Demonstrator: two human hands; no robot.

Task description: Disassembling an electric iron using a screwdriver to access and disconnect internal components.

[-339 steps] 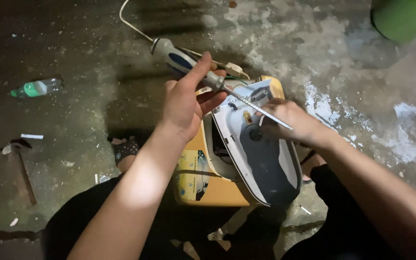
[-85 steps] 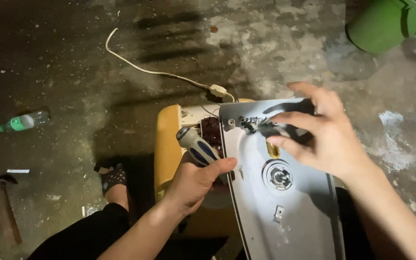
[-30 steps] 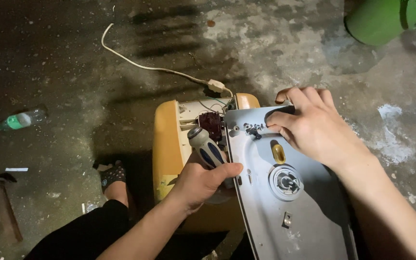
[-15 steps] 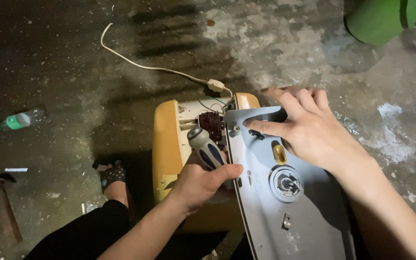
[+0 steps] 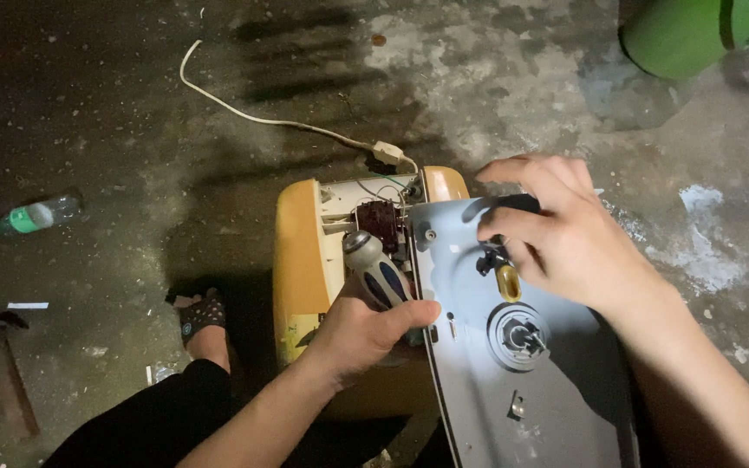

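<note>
- The right hand (image 5: 578,238) had slid up along the grey panel (image 5: 522,373) since half a second earlier; fingers now closed around the small black fitting (image 5: 489,260) near its top edge.
- That shift suggested work on the fitting, not the round hub (image 5: 516,332) lower down.
- The left hand (image 5: 366,329) kept its fist clamped on the screwdriver (image 5: 376,269), handle up, against the panel's left edge.
- The yellow casing (image 5: 298,251) sat behind, on the concrete floor (image 5: 175,165).
- A clear bottle (image 5: 35,215) with a green label lay at the floor's left edge; a green bucket (image 5: 695,30) stood in the top right corner.
</note>
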